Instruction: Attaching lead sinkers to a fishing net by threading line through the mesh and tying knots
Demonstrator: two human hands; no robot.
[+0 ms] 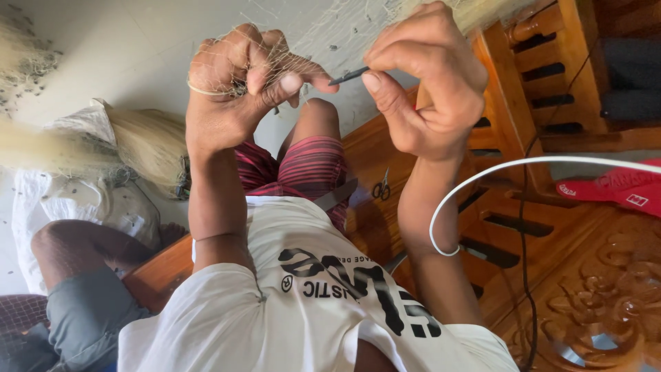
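My left hand (231, 86) is raised and clenched on a bunch of fine pale fishing net (275, 52), with strands looped round the fingers. My right hand (427, 89) pinches a thin dark needle-like tool (348, 76) between thumb and forefinger. The tool's tip points at my left thumb and almost touches it. More of the net stretches upward behind both hands. Below the hands are my white printed shirt (303, 303) and red striped shorts (310, 169).
Small scissors (381, 186) lie on the wooden bench (372, 148) beside my leg. A white cable (441, 220) curves by my right forearm. A heap of pale net (148, 148) and a white sack (62, 200) lie at the left, near another person's knee (58, 244). A red item (613, 186) lies at right.
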